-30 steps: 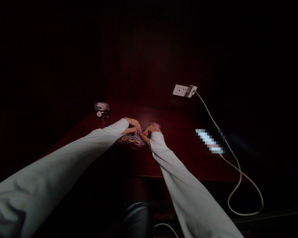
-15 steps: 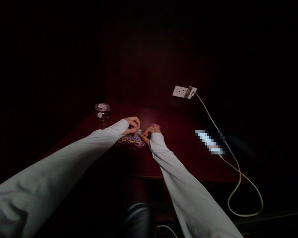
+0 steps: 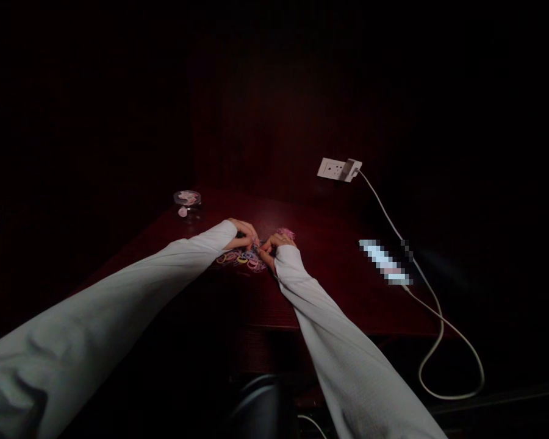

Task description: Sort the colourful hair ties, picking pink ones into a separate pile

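Observation:
A pile of small coloured hair ties (image 3: 241, 259), in pink, purple and yellow, lies on the dark red table. Over its back left part, my left hand (image 3: 244, 233) is closed in a pinch. Just to the right, my right hand (image 3: 274, 244) also pinches, its fingertips almost meeting those of the left. Small hair ties seem to be caught between the fingertips, though the fingers partly hide them. Behind my right hand sits a bright pink bunch (image 3: 287, 233), partly covered by the hand.
A clear round jar (image 3: 187, 205) with pinkish pieces at its top stands at the back left. On the right lies a blurred-out lit phone (image 3: 387, 262). Its white cable (image 3: 439, 311) loops past the table edge and runs up to a wall socket (image 3: 333, 169).
Both hands stay over the pile. My fingertips have shifted slightly and come closer together, and the light piece between them shows less. My knee below the table has moved a little.

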`<act>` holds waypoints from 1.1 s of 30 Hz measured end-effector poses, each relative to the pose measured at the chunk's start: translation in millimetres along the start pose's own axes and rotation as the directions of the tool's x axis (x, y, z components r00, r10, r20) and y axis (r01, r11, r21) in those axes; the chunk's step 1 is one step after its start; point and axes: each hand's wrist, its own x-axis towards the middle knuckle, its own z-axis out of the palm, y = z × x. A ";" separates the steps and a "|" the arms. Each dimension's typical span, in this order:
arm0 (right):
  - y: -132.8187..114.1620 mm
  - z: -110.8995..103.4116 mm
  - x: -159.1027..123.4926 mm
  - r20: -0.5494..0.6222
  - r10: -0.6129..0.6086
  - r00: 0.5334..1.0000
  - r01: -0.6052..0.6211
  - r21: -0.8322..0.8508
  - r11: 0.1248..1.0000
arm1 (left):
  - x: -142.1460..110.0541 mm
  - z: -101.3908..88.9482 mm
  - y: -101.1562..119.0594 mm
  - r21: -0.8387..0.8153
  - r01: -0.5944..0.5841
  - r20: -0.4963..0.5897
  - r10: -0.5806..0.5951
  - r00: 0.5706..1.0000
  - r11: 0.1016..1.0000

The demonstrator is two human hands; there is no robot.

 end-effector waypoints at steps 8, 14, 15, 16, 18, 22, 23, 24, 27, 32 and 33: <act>-0.9 0.2 1.7 0.016 0.010 1.000 -0.010 -0.009 1.000 | -0.8 -1.2 -1.2 0.051 -0.001 -0.025 0.002 1.000 0.999; 0.8 1.3 1.0 -0.015 -0.006 1.000 0.006 0.019 1.000 | -1.1 -2.2 0.1 0.054 0.010 -0.035 -0.008 0.999 0.999; 1.0 1.5 0.9 -0.016 -0.004 1.000 0.004 0.021 1.000 | -1.0 -2.1 0.8 0.060 0.009 -0.034 -0.007 0.999 0.998; 1.1 1.6 0.8 -0.016 -0.001 1.000 0.002 0.023 1.000 | -1.0 -2.0 1.5 0.065 0.009 -0.030 -0.007 1.000 0.998; 1.3 1.8 0.5 -0.015 -0.001 1.000 0.001 0.023 1.000 | -0.9 -1.5 2.3 0.069 0.011 -0.021 -0.010 1.000 0.998; 1.9 2.0 0.0 -0.018 -0.016 1.000 0.016 0.013 1.000 | -1.1 -0.3 1.0 0.062 0.001 -0.007 -0.001 1.000 0.998; 2.2 2.1 0.0 -0.016 -0.019 1.000 0.019 0.009 1.000 | -1.2 -0.1 0.3 0.059 -0.003 0.000 0.003 1.000 0.998; 2.6 2.2 0.0 -0.011 -0.021 1.000 0.021 0.005 1.000 | -1.4 0.0 -0.3 0.056 -0.005 0.008 0.005 1.000 0.998; 4.0 3.1 0.3 0.007 -0.024 1.000 0.024 -0.003 1.000 | -1.7 0.0 -0.8 0.059 -0.003 0.027 0.001 1.000 0.998; 5.2 4.8 1.4 0.013 -0.031 0.999 0.032 -0.020 0.999 | -2.2 -1.1 2.3 0.085 0.014 0.023 -0.016 1.000 0.996; 4.8 4.7 1.8 0.020 -0.031 0.999 0.032 -0.021 0.999 | -2.3 -1.2 2.8 0.083 0.014 0.022 -0.016 1.000 0.996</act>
